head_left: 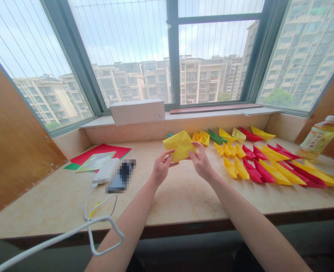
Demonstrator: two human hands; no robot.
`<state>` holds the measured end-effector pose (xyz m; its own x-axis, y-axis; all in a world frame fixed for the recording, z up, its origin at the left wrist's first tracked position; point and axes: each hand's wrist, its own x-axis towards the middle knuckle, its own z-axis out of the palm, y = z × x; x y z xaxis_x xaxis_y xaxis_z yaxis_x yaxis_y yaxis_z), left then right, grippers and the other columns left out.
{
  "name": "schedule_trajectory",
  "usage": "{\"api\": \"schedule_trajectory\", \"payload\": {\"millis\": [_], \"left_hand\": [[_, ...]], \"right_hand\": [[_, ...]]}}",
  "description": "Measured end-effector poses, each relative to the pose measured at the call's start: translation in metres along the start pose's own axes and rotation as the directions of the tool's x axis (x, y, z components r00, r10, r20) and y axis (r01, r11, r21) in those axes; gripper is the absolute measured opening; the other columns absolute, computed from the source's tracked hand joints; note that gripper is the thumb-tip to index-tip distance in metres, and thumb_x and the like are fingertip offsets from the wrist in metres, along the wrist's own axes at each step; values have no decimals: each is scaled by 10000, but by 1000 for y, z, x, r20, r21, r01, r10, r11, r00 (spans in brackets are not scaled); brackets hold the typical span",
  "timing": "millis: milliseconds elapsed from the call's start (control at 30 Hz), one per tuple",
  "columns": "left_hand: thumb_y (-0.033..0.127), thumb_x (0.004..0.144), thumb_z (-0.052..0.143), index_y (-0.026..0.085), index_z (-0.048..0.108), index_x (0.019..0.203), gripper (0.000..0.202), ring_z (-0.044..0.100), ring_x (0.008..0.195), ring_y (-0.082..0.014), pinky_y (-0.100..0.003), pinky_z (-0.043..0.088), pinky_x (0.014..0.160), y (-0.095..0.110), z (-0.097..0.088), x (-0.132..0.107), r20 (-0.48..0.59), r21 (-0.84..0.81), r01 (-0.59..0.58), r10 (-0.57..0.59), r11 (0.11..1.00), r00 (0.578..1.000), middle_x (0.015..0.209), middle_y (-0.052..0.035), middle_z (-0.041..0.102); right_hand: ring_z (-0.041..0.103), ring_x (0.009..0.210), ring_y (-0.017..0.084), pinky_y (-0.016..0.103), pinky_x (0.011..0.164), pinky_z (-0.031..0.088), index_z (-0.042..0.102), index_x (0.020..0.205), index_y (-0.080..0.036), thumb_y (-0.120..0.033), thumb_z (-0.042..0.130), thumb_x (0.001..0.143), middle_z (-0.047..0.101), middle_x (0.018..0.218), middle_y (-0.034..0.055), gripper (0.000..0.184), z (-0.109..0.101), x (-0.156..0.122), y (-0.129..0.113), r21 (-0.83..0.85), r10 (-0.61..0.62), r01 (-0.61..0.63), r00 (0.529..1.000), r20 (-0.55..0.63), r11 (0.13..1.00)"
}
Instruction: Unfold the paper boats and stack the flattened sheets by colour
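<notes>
Both hands hold a folded piece of yellow paper (178,146) above the counter. My left hand (161,166) pinches its lower left edge between thumb and fingers. On the other side, my right hand (201,160) grips the right edge, thumb in front and fingers partly behind the paper. The paper is a flat, roughly four-sided shape, tilted a little. Behind and to the right stand rows of folded paper boats, among them a green boat (217,136), a red boat (250,135) and a yellow boat (262,133).
On the left lie red paper sheets (99,153), a white power bank (107,172) and a blurred-out phone (121,176). A white cable (56,238) loops over the counter's front edge. A white box (137,112) sits on the window ledge; a drink bottle (320,138) stands far right.
</notes>
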<state>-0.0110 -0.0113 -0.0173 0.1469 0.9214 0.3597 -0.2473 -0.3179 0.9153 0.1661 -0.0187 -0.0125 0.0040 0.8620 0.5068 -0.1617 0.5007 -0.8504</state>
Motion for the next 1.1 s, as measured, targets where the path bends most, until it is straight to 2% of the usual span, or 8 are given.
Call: {"api": "schedule_trajectory", "payload": {"millis": [133, 267, 367, 500, 700, 900, 1033, 1100], "left_hand": [[369, 816, 705, 135, 647, 1158, 418, 704, 924, -239, -469, 613, 835, -2, 1, -1, 26, 13, 7, -7, 1000, 1000, 1052, -98, 718], [374, 826, 696, 130, 634, 1186, 440, 703, 926, -249, -477, 612, 832, 0, 1, -2, 19, 9, -2, 1, 1000, 1000, 1023, -103, 725], [375, 846, 669, 140, 632, 1194, 422, 688, 971, -255, -470, 610, 839, 2, 1, -3, -10, -9, -17, 17, 1000, 1000, 1097, -112, 703], [369, 879, 610, 159, 631, 1189, 374, 659, 1031, -256, -449, 621, 816, 4, 0, -3, -10, -36, -13, 13, 999, 1000, 1193, -111, 646], [347, 909, 560, 211, 545, 1272, 387, 660, 1026, -235, -424, 625, 788, 5, -1, -2, 7, -38, -26, 27, 999, 1000, 1257, -100, 596], [384, 887, 614, 241, 466, 1339, 496, 658, 1033, -230, -358, 616, 770, 4, 0, -3, 9, 41, -102, 102, 994, 995, 1276, -109, 602], [456, 853, 654, 239, 445, 1384, 612, 635, 1094, -257, -335, 604, 770, -1, -3, -1, 54, 48, -113, 110, 992, 992, 1302, -127, 598], [481, 840, 665, 225, 485, 1371, 616, 622, 1116, -267, -342, 596, 786, -3, -6, 1, 64, 69, -136, 131, 988, 989, 1304, -133, 599]], "right_hand": [[707, 873, 217, 384, 784, 603, 314, 1371, -272, -361, 525, 922, 650, 1098, 72, 504, 0, 1, 3, -4, -21, 21, 999, -45, 1000], [693, 814, 191, 354, 713, 602, 336, 1406, -288, -364, 498, 941, 618, 1190, 90, 498, -2, -2, 4, -134, -64, 58, 997, -38, 989], [658, 947, 204, 345, 756, 588, 452, 1364, -295, -341, 546, 919, 578, 1258, 93, 457, -5, -4, 6, -289, -148, 155, 988, 46, 945], [586, 1119, 236, 351, 828, 567, 652, 1185, -264, -335, 605, 887, 555, 1242, 98, 310, -11, -2, 9, -426, -214, 244, 970, 119, 871], [591, 1090, 223, 397, 956, 493, 692, 1185, -299, -352, 643, 883, 586, 1187, 72, 310, -16, 2, 13, -425, -232, 255, 967, 106, 869], [601, 1060, 239, 410, 914, 496, 736, 1109, -313, -385, 573, 930, 621, 1165, 78, 252, -20, 2, 7, -427, -276, 313, 950, 149, 848], [607, 1083, 262, 422, 910, 496, 757, 1047, -283, -445, 540, 939, 657, 1161, 91, 292, -23, 2, 3, -465, -274, 291, 956, 106, 836], [620, 1054, 259, 420, 894, 502, 756, 1028, -270, -461, 527, 941, 673, 1133, 89, 311, -24, 2, 2, -466, -281, 293, 955, 96, 835]]}}
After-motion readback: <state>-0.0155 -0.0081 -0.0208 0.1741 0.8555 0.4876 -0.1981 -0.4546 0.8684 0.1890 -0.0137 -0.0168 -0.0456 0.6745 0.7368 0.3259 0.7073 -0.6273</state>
